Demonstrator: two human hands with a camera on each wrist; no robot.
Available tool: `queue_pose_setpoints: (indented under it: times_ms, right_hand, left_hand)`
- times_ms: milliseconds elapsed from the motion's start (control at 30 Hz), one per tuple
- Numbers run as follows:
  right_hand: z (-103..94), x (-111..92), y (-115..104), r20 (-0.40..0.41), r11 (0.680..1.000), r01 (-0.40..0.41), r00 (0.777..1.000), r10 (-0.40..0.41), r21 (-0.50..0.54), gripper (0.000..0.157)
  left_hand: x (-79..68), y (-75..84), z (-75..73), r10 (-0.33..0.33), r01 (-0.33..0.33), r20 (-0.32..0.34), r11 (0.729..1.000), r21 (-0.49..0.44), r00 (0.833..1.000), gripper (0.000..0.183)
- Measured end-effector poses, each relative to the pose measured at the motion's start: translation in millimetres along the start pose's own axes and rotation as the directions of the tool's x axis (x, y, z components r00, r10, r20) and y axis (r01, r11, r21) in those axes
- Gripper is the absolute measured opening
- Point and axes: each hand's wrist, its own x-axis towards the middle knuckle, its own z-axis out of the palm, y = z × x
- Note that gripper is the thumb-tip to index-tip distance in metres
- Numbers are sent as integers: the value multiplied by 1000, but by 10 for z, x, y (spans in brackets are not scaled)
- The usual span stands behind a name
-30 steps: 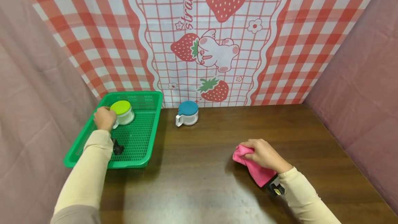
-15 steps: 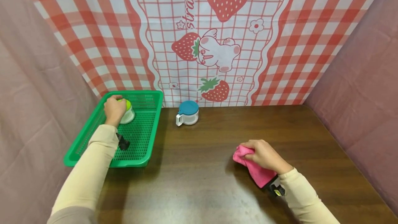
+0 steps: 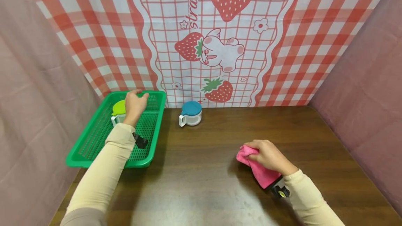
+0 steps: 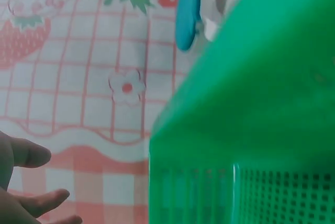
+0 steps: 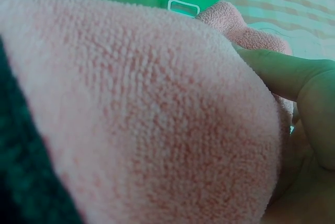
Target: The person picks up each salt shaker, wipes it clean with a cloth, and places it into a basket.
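My left hand (image 3: 135,106) is over the green plastic basket (image 3: 158,128), its fingers apart and holding nothing. In the left wrist view, fingertips (image 4: 34,153) show beside the basket wall. Just left of that hand, a clear jar with a lime-green lid (image 3: 118,107) and white handle stands in the basket, partly hidden by the hand. My right hand (image 3: 270,156) grips a pink cloth (image 3: 262,173) above the table at the right. In the right wrist view, the cloth (image 5: 157,109) fills most of the picture, with the thumb pressed against it.
A clear jar with a blue lid (image 3: 192,109) and white handle stands on the wooden table (image 3: 201,170), right of the basket. A checked strawberry cloth (image 3: 216,55) hangs behind the table. Pink curtains (image 3: 355,79) close off both sides.
My left hand has moved right, off the lime-lidded jar, and its fingers have spread. The jar stays in the basket. My right hand and the pink cloth have hardly moved.
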Motion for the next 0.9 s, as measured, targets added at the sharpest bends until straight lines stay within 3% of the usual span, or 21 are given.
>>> queue_pose_setpoints:
  times_ms: [167,467,900]
  right_hand:
    - [-13,55,3,-19,999,47,999,-47,1,19]
    - [-10,46,-18,10,1000,-22,1000,22,-14,29]
    - [36,16,-29,25,1000,-7,1000,7,14,25]
  left_hand:
    - [-50,109,75,4,-4,6,999,-41,1000,47]
    - [-159,216,249,27,-21,70,997,-81,997,47]
    - [-360,249,539,20,-6,122,993,-115,992,46]
